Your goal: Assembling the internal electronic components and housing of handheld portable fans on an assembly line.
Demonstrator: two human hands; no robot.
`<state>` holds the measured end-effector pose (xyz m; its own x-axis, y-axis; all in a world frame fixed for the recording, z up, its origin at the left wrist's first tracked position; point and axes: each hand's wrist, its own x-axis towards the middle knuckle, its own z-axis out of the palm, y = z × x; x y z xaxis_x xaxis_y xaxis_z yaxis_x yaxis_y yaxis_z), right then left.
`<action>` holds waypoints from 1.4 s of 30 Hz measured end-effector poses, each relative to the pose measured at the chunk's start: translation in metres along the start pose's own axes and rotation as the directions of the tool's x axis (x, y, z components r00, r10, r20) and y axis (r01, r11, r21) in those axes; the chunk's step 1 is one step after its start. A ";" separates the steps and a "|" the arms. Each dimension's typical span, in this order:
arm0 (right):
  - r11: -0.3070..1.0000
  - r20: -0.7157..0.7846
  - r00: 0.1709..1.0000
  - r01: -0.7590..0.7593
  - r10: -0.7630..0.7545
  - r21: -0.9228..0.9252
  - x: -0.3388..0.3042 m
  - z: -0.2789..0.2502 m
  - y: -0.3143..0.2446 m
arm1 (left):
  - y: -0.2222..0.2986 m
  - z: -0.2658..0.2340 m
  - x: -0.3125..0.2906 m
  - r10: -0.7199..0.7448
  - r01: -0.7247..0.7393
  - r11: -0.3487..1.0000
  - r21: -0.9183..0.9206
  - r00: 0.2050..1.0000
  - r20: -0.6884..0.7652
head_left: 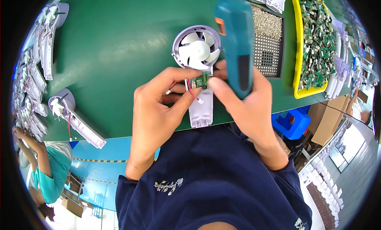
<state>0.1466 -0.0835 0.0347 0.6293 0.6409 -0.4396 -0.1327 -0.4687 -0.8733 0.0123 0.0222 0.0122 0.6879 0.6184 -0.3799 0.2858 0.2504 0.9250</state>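
Observation:
A small handheld fan with a pale lilac housing (201,111) lies on the green table (107,55), its white blades (199,50) facing up and its handle toward me. In the open handle, just below the fan head, sits a small green circuit board (201,80). Red and black wires with white plugs trail from it. My left hand (158,99) is closed at the board's left side, thumb and index finger on it. From the right, my right hand (250,107) pinches the board's edge with its thumb. A teal electric screwdriver (237,43) hangs above, covering part of that hand.
A black-framed tray (274,67) of small metal screws lies right of the fan. Beyond it stands a yellow bin (298,71) full of circuit boards. One fan half (81,124) rests at left, near many stacked ones (33,77). A co-worker (49,170) works there.

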 end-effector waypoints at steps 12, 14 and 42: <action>0.287 -0.124 0.376 0.848 -0.918 0.446 0.030 -0.092 -0.025 | 0.001 0.028 0.010 0.056 -0.061 0.996 -0.069 0.996 -0.065; 0.345 -0.068 0.459 0.750 -0.886 0.565 0.040 -0.087 -0.018 | 0.002 0.034 0.012 0.063 -0.068 0.996 -0.060 0.995 -0.080; 0.458 0.021 0.537 0.697 -0.843 0.552 0.031 -0.076 0.011 | 0.002 0.036 0.014 0.074 -0.077 0.996 -0.034 0.995 -0.064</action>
<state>0.2233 -0.1148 0.0278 0.4333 0.7524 0.4962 -0.0451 0.5680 -0.8218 0.0462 0.0045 0.0086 0.6630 0.6819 -0.3089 0.2092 0.2275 0.9511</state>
